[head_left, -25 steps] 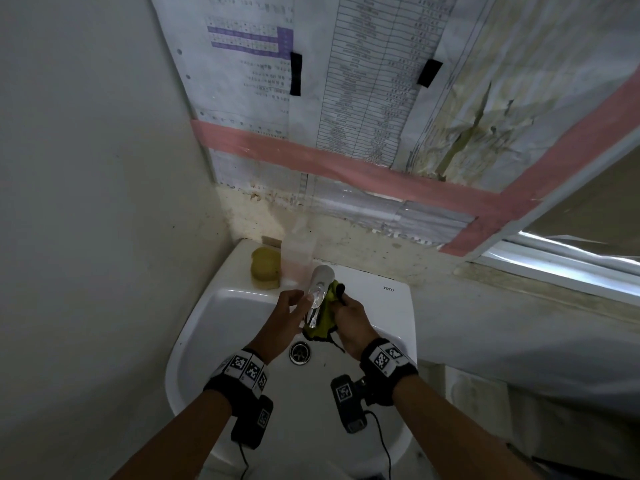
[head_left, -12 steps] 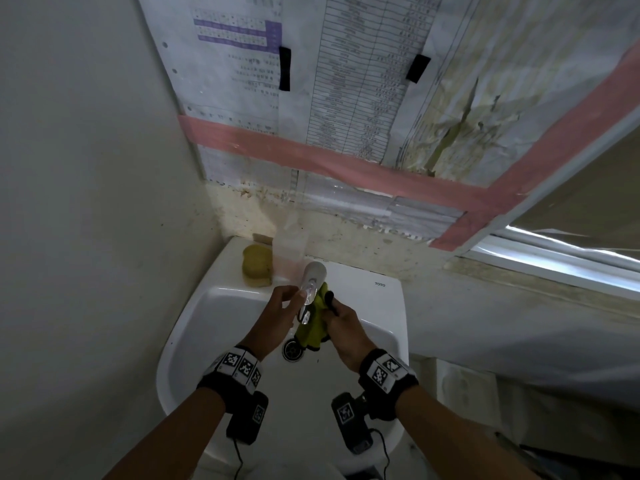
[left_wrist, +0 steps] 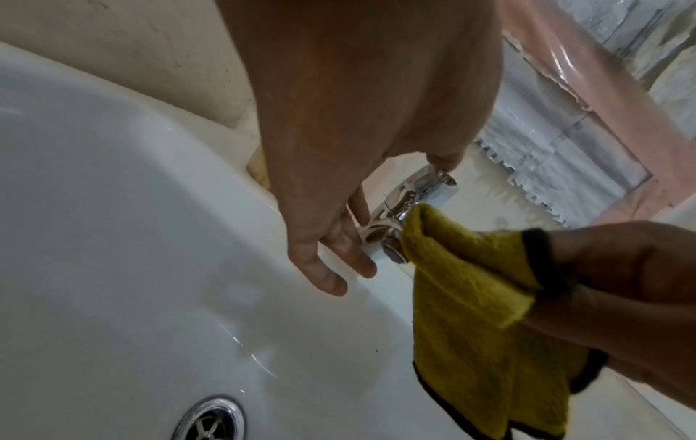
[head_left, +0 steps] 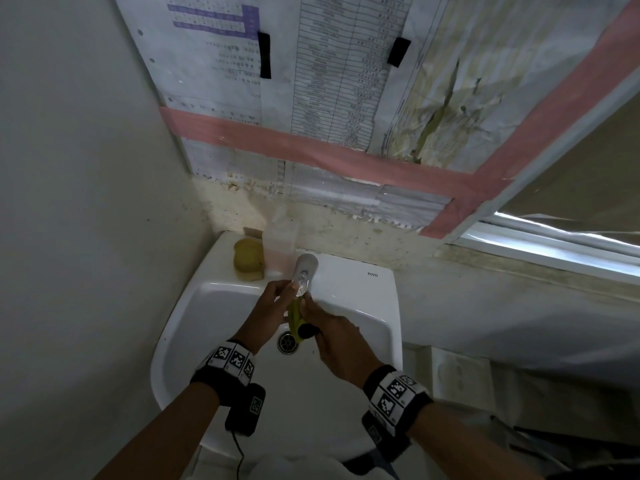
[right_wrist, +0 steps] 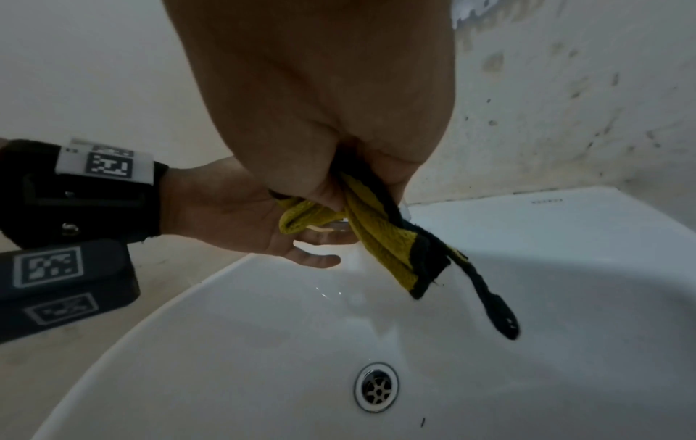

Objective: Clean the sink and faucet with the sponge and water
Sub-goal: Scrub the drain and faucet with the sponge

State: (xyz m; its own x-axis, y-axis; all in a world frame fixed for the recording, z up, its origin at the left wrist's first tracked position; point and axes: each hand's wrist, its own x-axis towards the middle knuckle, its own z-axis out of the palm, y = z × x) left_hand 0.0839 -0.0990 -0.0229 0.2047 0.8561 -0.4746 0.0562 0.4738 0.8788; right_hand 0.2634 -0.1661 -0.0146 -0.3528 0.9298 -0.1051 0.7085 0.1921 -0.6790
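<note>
The right hand pinches a yellow black-edged cloth against the chrome faucet; the left hand, fingers loosely extended, touches its other side.

My right hand pinches a yellow cloth hanging below my fingers, over the sink; my left hand spreads just beside it.

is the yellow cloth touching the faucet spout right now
Touching. The left wrist view shows the yellow cloth, gripped by the right hand, with its folded corner pressed against the chrome faucet at the spout end, no gap visible.
</note>
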